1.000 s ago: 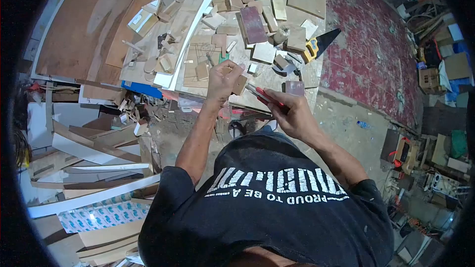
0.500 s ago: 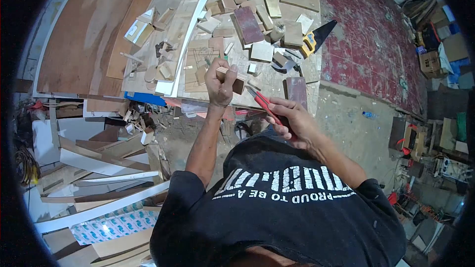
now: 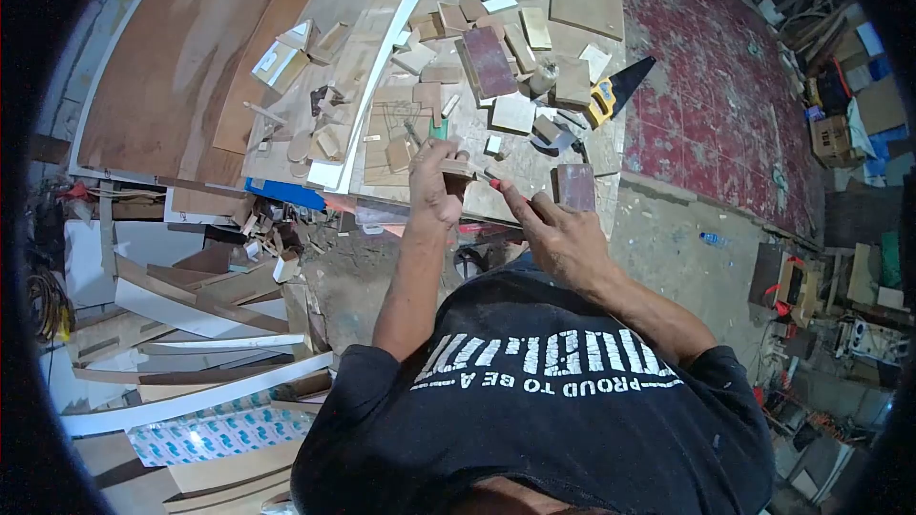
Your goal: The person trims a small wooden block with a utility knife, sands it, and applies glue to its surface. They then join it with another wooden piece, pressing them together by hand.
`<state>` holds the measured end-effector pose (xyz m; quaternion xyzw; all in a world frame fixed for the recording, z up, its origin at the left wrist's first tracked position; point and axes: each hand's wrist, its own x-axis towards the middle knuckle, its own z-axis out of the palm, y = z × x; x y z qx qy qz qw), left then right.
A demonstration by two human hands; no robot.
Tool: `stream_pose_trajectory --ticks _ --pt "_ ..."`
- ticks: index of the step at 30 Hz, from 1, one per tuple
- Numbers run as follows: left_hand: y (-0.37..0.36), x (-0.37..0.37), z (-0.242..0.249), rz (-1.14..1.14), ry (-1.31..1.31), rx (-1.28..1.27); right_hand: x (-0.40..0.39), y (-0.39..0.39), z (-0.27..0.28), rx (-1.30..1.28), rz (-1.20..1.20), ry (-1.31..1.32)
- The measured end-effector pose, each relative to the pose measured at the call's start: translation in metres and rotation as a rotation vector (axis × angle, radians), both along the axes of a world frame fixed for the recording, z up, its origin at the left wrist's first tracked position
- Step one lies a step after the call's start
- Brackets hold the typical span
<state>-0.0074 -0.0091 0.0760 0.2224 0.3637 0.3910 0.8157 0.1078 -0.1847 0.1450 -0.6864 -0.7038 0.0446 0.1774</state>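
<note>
My left hand (image 3: 436, 189) is closed around a small wooden block (image 3: 460, 170), holding it over the front edge of the workbench. In my right hand (image 3: 571, 246) is a red-handled utility knife (image 3: 495, 184), its handle mostly hidden under my fingers. The knife's tip points left, right at the block's near end. Just beyond my left hand lies a thin board with drawn lines (image 3: 389, 124). To the right of the knife, a dark red block (image 3: 575, 188) rests on the bench.
Wood offcuts and another dark red block (image 3: 489, 63) litter the workbench (image 3: 520, 145). A yellow-handled handsaw (image 3: 625, 90) lies at its right edge. Scrap boards (image 3: 181, 310) are piled on the floor at left. A red tiled surface (image 3: 711, 95) extends to the right.
The knife has come up to the block's end, and my right hand has turned over it with the index finger stretched along it. My left hand has shifted slightly right in view.
</note>
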Motion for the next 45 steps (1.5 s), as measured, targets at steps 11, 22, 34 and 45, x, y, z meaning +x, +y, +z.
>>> stream_pose_trajectory --ticks 11,22,34,45 --pt "0.003 0.007 0.007 0.162 -0.185 0.582 -0.006 0.011 0.017 -0.363 -0.455 1.712" --pt "0.001 0.017 0.006 0.051 0.009 0.216 0.022 0.000 -0.030 0.205 0.032 0.134" --pt "0.000 0.022 -0.006 0.142 0.105 0.078 0.013 0.004 0.001 -0.109 0.004 0.066" --pt "0.008 0.027 -0.003 0.120 -0.249 0.610 -0.004 0.001 -0.006 -0.512 -0.377 2.548"
